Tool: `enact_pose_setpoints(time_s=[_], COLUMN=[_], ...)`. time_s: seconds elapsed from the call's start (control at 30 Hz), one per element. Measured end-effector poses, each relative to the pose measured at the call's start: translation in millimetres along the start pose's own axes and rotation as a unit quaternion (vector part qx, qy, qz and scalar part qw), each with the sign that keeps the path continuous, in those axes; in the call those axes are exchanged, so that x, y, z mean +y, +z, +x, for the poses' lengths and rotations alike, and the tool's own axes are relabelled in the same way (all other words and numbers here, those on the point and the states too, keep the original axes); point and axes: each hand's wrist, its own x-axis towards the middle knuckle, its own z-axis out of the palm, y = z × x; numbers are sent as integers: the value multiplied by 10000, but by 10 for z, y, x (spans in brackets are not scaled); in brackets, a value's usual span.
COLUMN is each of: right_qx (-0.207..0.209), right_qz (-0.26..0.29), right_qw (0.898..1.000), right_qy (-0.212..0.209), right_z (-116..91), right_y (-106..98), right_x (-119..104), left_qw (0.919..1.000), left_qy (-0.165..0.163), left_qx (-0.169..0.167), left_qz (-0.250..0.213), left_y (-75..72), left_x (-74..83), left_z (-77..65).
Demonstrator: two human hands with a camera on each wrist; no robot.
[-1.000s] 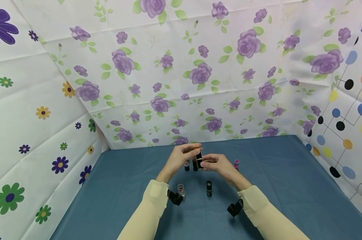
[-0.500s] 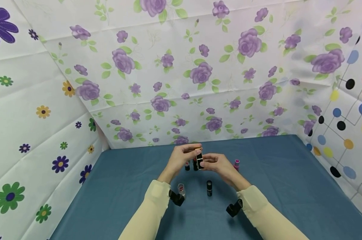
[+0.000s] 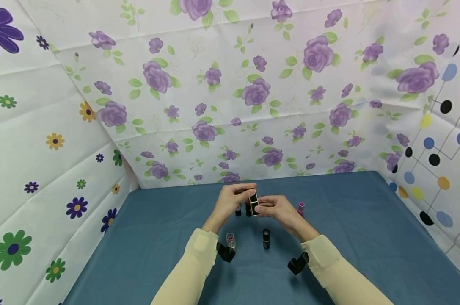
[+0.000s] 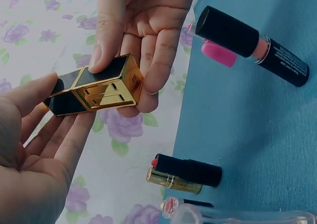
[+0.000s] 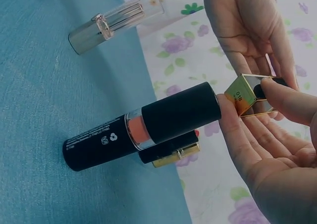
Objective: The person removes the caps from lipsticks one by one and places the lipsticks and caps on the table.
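A square black lipstick case with gold edges [image 3: 254, 203] is held above the table between both hands. The left hand [image 3: 230, 201] pinches its upper half between thumb and fingers. On the lower half, the right hand [image 3: 274, 207] has its thumb on a black side and its fingers behind. A gold seam divides the two halves in the left wrist view, where the case [image 4: 94, 85] shows a gold end facing the table. That end bears a small printed label [image 5: 237, 95] in the right wrist view.
Nearest stand a black lipstick with a peach band [image 3: 266, 239] and a clear-capped lipstick [image 3: 231, 241]. Behind the hands are a small clear-topped lipstick [image 3: 238, 210] and a black-and-gold one [image 4: 188, 172]. A pink lipstick [image 3: 301, 208] stands by the right wrist. Flowered cloth [image 3: 203, 84] hangs behind.
Both hands keep their grip on the lipstick case in almost the same spot. The gold glint at its top has faded from the head view, which has shifted slightly.
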Motion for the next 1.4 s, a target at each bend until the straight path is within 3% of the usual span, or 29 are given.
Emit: enact_pose_setpoints(time_s=[0.6,0.87,1.17,1.4], right_qx=[171,323,429,501], right_qz=[-136,-228,-320,-375], right_qw=[9997,9992,9986,9980], right_qy=[111,107,41,105], right_z=[-1,-5,-4,-27], right_y=[9,32,71,93], right_x=[-76,-134,-159,-204], left_qw=[9991,9974,9980,9971], left_qy=[-32,105,-48,50], left_qx=[426,708,614,734], left_qz=[64,-52,-169,-205], left_y=[67,112,55,73], left_x=[38,72,82,74], left_z=[17,20,29,22])
